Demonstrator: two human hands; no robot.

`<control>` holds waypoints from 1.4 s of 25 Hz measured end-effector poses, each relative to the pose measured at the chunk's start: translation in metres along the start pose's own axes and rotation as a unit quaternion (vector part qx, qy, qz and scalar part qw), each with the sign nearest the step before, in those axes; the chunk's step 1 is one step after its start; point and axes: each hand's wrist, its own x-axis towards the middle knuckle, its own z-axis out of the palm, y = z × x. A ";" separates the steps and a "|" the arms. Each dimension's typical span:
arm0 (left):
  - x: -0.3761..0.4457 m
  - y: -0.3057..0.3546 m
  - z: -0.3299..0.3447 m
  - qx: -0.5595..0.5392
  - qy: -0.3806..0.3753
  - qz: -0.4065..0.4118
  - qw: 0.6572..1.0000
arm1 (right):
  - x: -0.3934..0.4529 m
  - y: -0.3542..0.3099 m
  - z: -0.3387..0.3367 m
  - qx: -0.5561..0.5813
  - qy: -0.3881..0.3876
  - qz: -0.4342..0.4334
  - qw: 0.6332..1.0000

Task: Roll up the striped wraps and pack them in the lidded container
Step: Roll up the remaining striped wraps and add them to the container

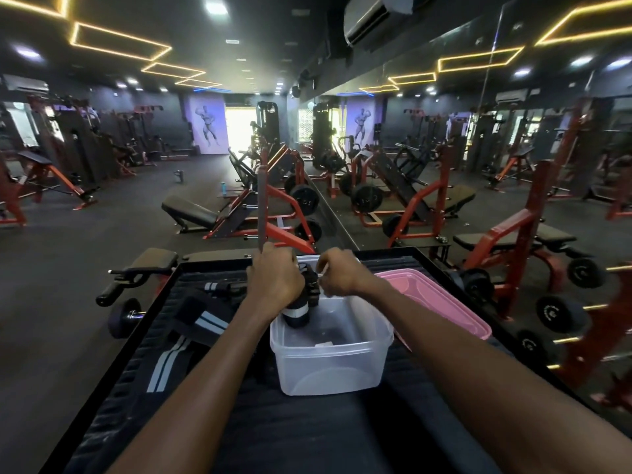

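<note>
Your black counter (307, 436) fills the lower half of the frame, a gym floor with red machines behind it. Near the centre stands the clear plastic container (333, 360), open, with its pink lid (441, 302) lying just beside it toward the right. Two unrolled striped wraps (191, 330) lie flat at centre left on the counter. Over the container's left rim your left hand (273, 282) grips a rolled striped wrap (301, 307), fingers curled round it. Your right hand (337, 273), fingers bent, pinches the top end of that roll.
</note>
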 end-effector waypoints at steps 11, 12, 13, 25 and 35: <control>-0.006 0.080 0.013 -0.051 -0.087 0.131 0.986 | -0.050 0.111 -0.034 -0.111 0.046 0.228 0.966; -0.008 0.083 0.015 -0.045 -0.099 0.137 0.985 | -0.055 0.118 -0.027 -0.108 0.019 0.245 0.963; -0.009 0.085 0.018 -0.044 -0.109 0.139 0.983 | -0.059 0.122 -0.020 -0.094 0.003 0.259 0.961; -0.014 0.080 0.025 -0.113 -0.143 0.135 0.974 | -0.077 0.116 -0.037 0.396 0.100 0.322 0.854; -0.001 0.078 0.007 -0.248 -0.180 0.076 0.949 | -0.052 0.066 -0.076 0.530 0.152 0.164 0.818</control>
